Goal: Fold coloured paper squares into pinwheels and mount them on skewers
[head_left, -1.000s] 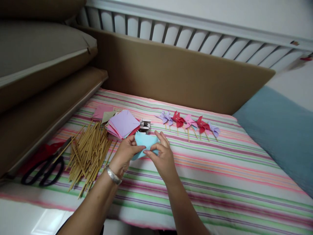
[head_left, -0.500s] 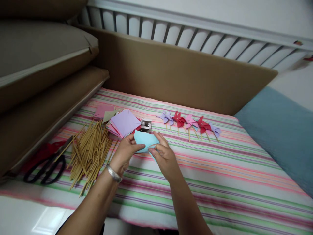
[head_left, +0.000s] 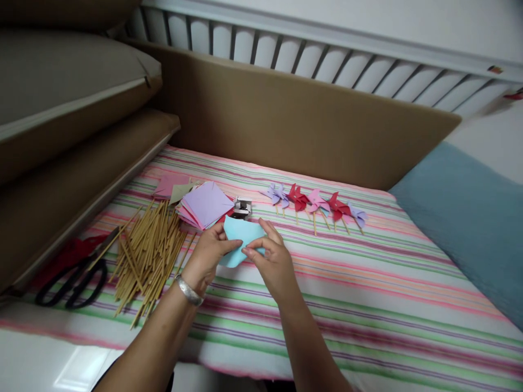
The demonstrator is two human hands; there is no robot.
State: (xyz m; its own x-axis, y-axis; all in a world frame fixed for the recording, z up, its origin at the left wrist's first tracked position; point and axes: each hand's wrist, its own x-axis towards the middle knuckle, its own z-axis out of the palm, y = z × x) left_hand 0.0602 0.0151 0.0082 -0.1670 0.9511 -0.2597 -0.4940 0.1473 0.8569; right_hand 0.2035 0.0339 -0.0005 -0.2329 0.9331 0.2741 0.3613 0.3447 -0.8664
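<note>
**Both hands pinching a light blue paper square above a striped cloth**

The striped cloth (head_left: 368,305) covers the work surface and serves as the landmark. Along its far edge stands a brown padded board (head_left: 286,120). On the cloth's left part lies a loose heap of bamboo sticks (head_left: 145,256), with black-handled scissors (head_left: 71,280) just beyond it at the cloth's left edge. A fanned stack of coloured paper squares (head_left: 206,206) rests behind the sticks, and a small metal stapler (head_left: 242,207) sits just beside that stack. Further right on the cloth, a row of finished paper pinwheels (head_left: 314,204) lies side by side, sticks pointing toward the viewer.

The light blue paper square (head_left: 241,235) is held just above the cloth's middle, near the stapler. The left hand (head_left: 208,258) is curled, thumb and fingers closed on the sheet's left edge. The right hand (head_left: 272,261) pinches the right edge between thumb and forefinger, other fingers loosely spread. The sheet lies between the two hands, both equally near, its width running left to right.
</note>
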